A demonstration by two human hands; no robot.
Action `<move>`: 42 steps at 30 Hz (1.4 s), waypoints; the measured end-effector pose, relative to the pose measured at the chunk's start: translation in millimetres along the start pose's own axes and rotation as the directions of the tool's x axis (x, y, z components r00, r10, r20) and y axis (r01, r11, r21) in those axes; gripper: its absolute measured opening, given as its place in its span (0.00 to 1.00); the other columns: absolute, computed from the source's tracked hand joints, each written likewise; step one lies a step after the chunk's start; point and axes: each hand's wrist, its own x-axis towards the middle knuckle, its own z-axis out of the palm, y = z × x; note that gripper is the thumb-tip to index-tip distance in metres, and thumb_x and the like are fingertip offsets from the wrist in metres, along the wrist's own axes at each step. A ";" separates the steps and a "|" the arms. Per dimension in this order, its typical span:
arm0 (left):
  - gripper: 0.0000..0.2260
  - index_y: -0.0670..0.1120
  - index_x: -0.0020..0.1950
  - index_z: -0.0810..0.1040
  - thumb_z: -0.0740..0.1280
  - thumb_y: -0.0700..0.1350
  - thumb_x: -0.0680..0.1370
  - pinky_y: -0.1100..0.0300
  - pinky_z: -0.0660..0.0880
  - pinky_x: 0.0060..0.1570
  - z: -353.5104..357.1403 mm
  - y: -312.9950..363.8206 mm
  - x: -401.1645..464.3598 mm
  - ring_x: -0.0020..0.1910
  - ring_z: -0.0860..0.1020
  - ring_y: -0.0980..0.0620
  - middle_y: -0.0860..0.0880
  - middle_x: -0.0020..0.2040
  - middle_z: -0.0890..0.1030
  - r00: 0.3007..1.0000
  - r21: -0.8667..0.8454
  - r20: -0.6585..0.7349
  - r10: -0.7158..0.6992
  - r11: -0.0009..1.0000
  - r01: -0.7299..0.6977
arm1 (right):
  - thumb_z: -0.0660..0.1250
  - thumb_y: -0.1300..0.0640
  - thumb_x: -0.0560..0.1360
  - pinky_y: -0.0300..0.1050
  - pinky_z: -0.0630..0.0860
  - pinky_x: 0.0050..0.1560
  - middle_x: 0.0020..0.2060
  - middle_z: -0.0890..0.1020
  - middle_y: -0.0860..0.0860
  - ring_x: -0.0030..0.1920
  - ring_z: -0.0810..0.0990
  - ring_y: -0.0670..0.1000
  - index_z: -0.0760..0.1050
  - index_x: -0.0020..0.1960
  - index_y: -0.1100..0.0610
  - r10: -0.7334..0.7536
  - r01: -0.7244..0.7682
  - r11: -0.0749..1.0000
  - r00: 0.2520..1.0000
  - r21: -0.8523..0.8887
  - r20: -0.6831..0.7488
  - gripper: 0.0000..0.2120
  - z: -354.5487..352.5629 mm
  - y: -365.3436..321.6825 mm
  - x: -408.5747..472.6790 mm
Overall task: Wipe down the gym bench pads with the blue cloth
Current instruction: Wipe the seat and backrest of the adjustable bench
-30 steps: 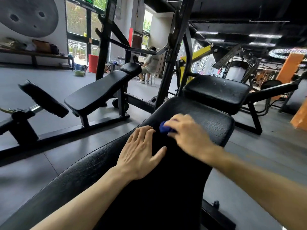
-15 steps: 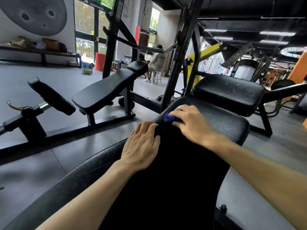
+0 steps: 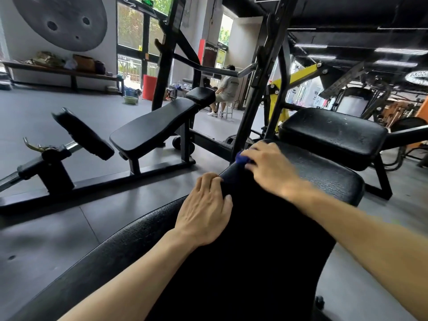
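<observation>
Now the blue cloth (image 3: 241,157) is bunched small under my right hand (image 3: 269,169), at the far left edge of the long bench pad (image 3: 324,179). My fingers curl over the cloth and press it down, so only a little blue shows beside them. I hold it bunched because, I think, a tight wad gives more pressure on the rough black vinyl. My left hand (image 3: 203,212) lies flat and relaxed on the pad's left side, holding nothing; probably it steadies me while I lean forward. Beyond my hands stands the smaller seat pad (image 3: 333,133), not yet wiped, I judge. Another bench (image 3: 155,126) waits further left.
</observation>
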 end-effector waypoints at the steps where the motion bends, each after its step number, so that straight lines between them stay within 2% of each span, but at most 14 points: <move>1: 0.18 0.44 0.69 0.68 0.57 0.53 0.84 0.57 0.65 0.68 -0.6 0.3 0.1 0.70 0.65 0.51 0.50 0.69 0.66 1.000 0.001 0.003 -0.004 1.000 0.004 | 0.68 0.56 0.79 0.51 0.69 0.64 0.61 0.77 0.51 0.62 0.70 0.57 0.79 0.63 0.50 0.103 -0.104 0.994 0.994 -0.038 -0.033 0.13 -2.5 17.1 20.7; 3: 0.19 0.44 0.71 0.67 0.57 0.53 0.84 0.58 0.64 0.69 -2.0 0.5 -0.6 0.70 0.64 0.52 0.51 0.69 0.65 1.000 -0.005 0.008 -0.011 1.000 0.011 | 0.66 0.56 0.80 0.54 0.70 0.62 0.61 0.77 0.55 0.62 0.70 0.61 0.79 0.63 0.52 0.271 -0.278 0.958 0.958 -0.074 -0.091 0.12 -3.4 38.9 50.4; 6: 0.19 0.43 0.71 0.68 0.58 0.52 0.84 0.58 0.64 0.70 -2.3 1.0 -0.8 0.70 0.64 0.52 0.50 0.70 0.66 1.000 -0.022 0.000 -0.005 1.000 0.005 | 0.65 0.56 0.80 0.54 0.73 0.57 0.58 0.77 0.56 0.63 0.70 0.61 0.81 0.60 0.52 0.332 -0.336 0.938 0.942 -0.089 -0.052 0.10 -3.6 26.5 61.2; 10: 0.17 0.43 0.69 0.69 0.59 0.50 0.83 0.59 0.63 0.68 -0.3 -0.1 -0.3 0.69 0.65 0.51 0.49 0.68 0.67 1.000 -0.027 -0.015 0.012 1.000 -0.012 | 0.69 0.56 0.77 0.51 0.72 0.60 0.56 0.79 0.50 0.61 0.71 0.56 0.83 0.53 0.46 0.104 -0.107 0.994 0.991 0.036 0.082 0.09 1.3 -19.7 21.4; 13: 0.11 0.43 0.63 0.72 0.60 0.43 0.81 0.56 0.66 0.66 1.0 -3.8 -0.4 0.64 0.69 0.49 0.47 0.63 0.71 0.999 -0.078 -0.048 0.009 0.997 -0.013 | 0.71 0.58 0.76 0.45 0.69 0.64 0.58 0.79 0.44 0.58 0.71 0.52 0.81 0.58 0.47 -0.088 0.072 0.987 0.991 0.144 0.102 0.12 6.6 -36.8 -21.2; 17: 0.05 0.44 0.54 0.73 0.62 0.39 0.79 0.50 0.70 0.60 2.3 -4.3 -2.4 0.57 0.71 0.47 0.47 0.55 0.72 0.996 -0.103 -0.090 0.004 0.995 -0.013 | 0.71 0.59 0.77 0.45 0.67 0.67 0.60 0.79 0.42 0.59 0.71 0.51 0.81 0.61 0.48 -0.187 0.157 0.965 0.973 0.209 0.133 0.15 -4.3 -30.5 -38.2; 22: 0.06 0.50 0.53 0.75 0.64 0.44 0.77 0.55 0.72 0.57 -0.8 -3.3 -4.0 0.60 0.70 0.50 0.53 0.55 0.74 0.992 -0.087 -0.053 0.117 0.989 -0.121 | 0.74 0.60 0.75 0.35 0.65 0.67 0.62 0.78 0.41 0.61 0.73 0.48 0.82 0.61 0.49 -0.246 0.204 0.953 0.953 0.224 0.178 0.16 -40.2 -10.1 -100.8; 26: 0.08 0.53 0.56 0.76 0.65 0.45 0.78 0.56 0.71 0.55 -3.9 -2.3 -6.2 0.62 0.69 0.53 0.58 0.57 0.73 0.989 -0.116 -0.054 0.134 0.983 -0.140 | 0.73 0.61 0.75 0.35 0.65 0.67 0.62 0.76 0.35 0.63 0.73 0.47 0.81 0.62 0.48 -0.235 0.200 0.958 0.960 0.207 0.156 0.17 -71.2 2.1 -151.4; 30: 0.08 0.52 0.56 0.76 0.65 0.45 0.78 0.57 0.70 0.53 -4.8 0.6 -6.2 0.63 0.68 0.53 0.56 0.57 0.73 0.990 -0.093 -0.045 0.135 0.986 -0.139 | 0.74 0.61 0.74 0.35 0.64 0.67 0.62 0.78 0.42 0.62 0.75 0.50 0.82 0.61 0.49 -0.224 0.205 0.968 0.965 0.145 0.133 0.17 -50.5 -6.7 -121.2; 32: 0.08 0.48 0.56 0.75 0.67 0.45 0.77 0.55 0.71 0.55 -3.4 -0.5 -4.0 0.62 0.69 0.50 0.52 0.57 0.74 0.994 -0.084 -0.044 0.103 0.991 -0.106 | 0.72 0.59 0.76 0.42 0.65 0.70 0.63 0.78 0.45 0.63 0.73 0.53 0.81 0.63 0.48 -0.190 0.167 0.973 0.971 0.157 0.145 0.16 -25.0 -20.0 -81.1; 34: 0.09 0.44 0.55 0.75 0.68 0.45 0.76 0.54 0.69 0.58 -2.4 -3.9 -2.2 0.60 0.70 0.47 0.48 0.56 0.74 0.998 -0.113 -0.065 -0.022 0.993 0.015 | 0.69 0.59 0.79 0.50 0.67 0.69 0.62 0.78 0.45 0.63 0.71 0.54 0.81 0.64 0.48 -0.155 0.120 0.973 0.972 0.197 0.176 0.15 -2.7 -36.1 -50.2; 36: 0.11 0.43 0.53 0.75 0.67 0.47 0.75 0.53 0.69 0.59 -4.5 -5.1 -1.3 0.58 0.71 0.46 0.47 0.54 0.73 0.991 -0.147 -0.073 -0.111 0.984 0.099 | 0.68 0.58 0.79 0.50 0.67 0.69 0.62 0.78 0.45 0.63 0.71 0.54 0.81 0.63 0.49 -0.145 0.103 0.970 0.972 0.219 0.185 0.14 2.6 -43.2 -47.4; 40: 0.17 0.51 0.54 0.77 0.63 0.61 0.73 0.54 0.71 0.59 -8.0 6.4 -8.9 0.59 0.71 0.49 0.53 0.54 0.73 0.996 -0.041 -0.025 0.085 0.995 -0.086 | 0.72 0.59 0.76 0.44 0.66 0.69 0.63 0.77 0.44 0.61 0.72 0.51 0.81 0.63 0.50 -0.196 0.160 0.962 0.969 0.222 0.149 0.15 -32.9 -17.6 -109.5; 42: 0.16 0.57 0.58 0.77 0.64 0.63 0.75 0.52 0.72 0.60 -7.0 12.2 -12.4 0.61 0.70 0.51 0.56 0.57 0.73 0.987 -0.001 0.011 0.162 0.987 -0.162 | 0.73 0.60 0.76 0.40 0.66 0.68 0.63 0.77 0.43 0.61 0.72 0.49 0.81 0.62 0.49 -0.204 0.175 0.964 0.970 0.198 0.134 0.16 -57.9 -0.7 -146.4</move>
